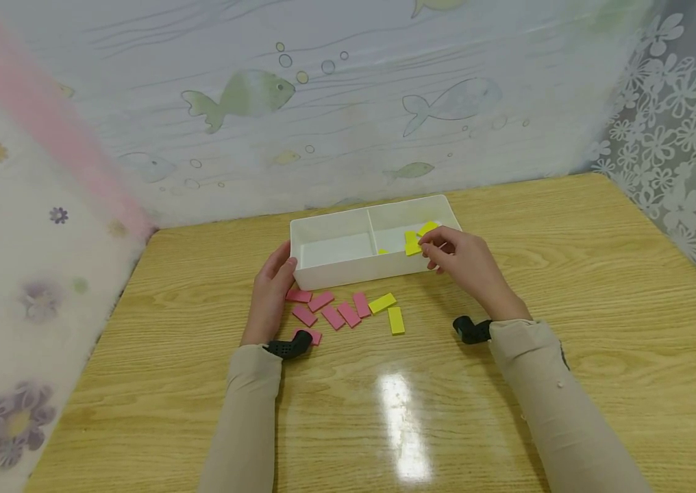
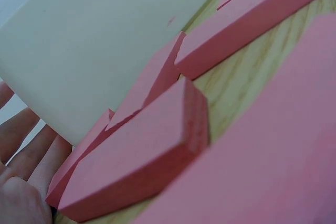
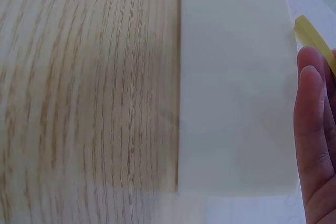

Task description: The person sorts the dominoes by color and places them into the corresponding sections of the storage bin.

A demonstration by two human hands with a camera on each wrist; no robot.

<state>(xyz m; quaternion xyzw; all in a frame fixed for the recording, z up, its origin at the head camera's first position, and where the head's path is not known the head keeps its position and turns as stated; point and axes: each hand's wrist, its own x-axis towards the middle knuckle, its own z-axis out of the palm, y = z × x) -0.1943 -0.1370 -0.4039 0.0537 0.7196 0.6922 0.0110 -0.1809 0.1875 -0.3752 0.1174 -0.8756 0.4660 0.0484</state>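
In the head view, my right hand (image 1: 462, 260) is over the right compartment of a white two-compartment box (image 1: 354, 269), pinching a yellow rectangular block (image 3: 314, 39) seen at the fingertips in the right wrist view. More yellow shows at those fingers, and which pieces lie in the box behind them is hard to tell. My left hand (image 1: 270, 291) rests against the box's left end, thumb by the near corner. Its fingers (image 2: 23, 129) look fairly straight in the left wrist view. Pink rectangular blocks (image 1: 332, 316) lie on the table just in front of the box.
Two yellow blocks (image 1: 395, 320) lie to the right of the pink ones. A single pink block (image 1: 316, 337) is beside the left wrist's camera. The wooden table (image 1: 157, 383) meets a patterned wall (image 1: 348, 123) behind the box. The left compartment's floor (image 1: 337, 250) looks bare.
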